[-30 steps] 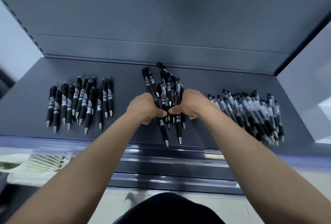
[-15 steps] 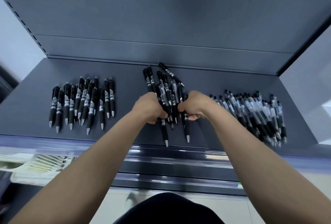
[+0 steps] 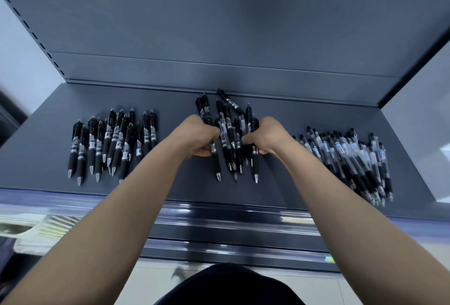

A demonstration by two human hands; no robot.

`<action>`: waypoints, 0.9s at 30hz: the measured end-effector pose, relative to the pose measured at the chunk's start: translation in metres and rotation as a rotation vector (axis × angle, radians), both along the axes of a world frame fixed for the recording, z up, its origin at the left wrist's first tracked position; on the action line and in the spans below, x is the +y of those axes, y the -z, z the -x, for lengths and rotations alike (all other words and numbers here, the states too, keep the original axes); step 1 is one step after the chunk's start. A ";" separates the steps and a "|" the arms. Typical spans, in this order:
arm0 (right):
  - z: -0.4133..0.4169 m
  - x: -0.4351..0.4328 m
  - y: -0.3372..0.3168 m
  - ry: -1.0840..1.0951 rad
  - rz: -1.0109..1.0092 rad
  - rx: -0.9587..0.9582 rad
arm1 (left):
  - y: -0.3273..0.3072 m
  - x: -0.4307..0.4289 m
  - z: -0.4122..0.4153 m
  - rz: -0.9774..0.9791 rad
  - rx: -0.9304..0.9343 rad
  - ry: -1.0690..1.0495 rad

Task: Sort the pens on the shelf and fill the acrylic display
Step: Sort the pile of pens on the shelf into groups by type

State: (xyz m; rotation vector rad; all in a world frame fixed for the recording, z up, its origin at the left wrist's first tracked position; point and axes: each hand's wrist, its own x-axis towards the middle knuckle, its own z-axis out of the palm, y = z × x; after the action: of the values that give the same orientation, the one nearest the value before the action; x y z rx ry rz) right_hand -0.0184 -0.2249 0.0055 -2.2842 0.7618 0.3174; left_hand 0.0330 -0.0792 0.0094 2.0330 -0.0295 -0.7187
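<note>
- The dark grey shelf [image 3: 280,190] runs back to a grey back panel [image 3: 219,24], with a pale wall [image 3: 418,109] on the right.
- Pens lie on it in a left pile [image 3: 114,143], a middle bunch [image 3: 230,134] and a right pile [image 3: 350,158], tips toward me.
- My left hand [image 3: 198,137] and right hand [image 3: 266,137] clench the middle bunch from either side.
- My fingertips are buried among the pens. The pale stuff [image 3: 48,229] below the shelf is a blur.

Pale stacked packets [image 3: 48,228] lie at lower left, a small yellow-green tag [image 3: 329,259] at lower right, light floor [image 3: 155,280] below
</note>
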 end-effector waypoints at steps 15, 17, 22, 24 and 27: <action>-0.010 0.010 -0.001 0.003 -0.042 0.025 | 0.017 -0.023 -0.012 -0.116 -0.103 -0.011; -0.010 0.008 0.000 0.029 -0.076 0.003 | 0.017 -0.021 -0.014 -0.121 -0.063 -0.006; -0.009 0.006 -0.001 0.045 -0.107 0.022 | 0.013 -0.017 -0.015 -0.075 0.055 0.012; -0.009 0.005 0.000 0.051 -0.132 0.014 | 0.013 -0.018 -0.014 -0.074 0.059 0.004; -0.008 0.003 0.001 0.083 -0.192 -0.007 | 0.013 -0.017 -0.014 -0.062 0.075 -0.021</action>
State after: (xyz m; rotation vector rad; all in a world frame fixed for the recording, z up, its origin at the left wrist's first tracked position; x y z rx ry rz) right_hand -0.0103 -0.2216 0.0041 -2.0675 0.7851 0.3294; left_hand 0.0473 -0.0960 -0.0037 2.0610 0.0578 -0.7910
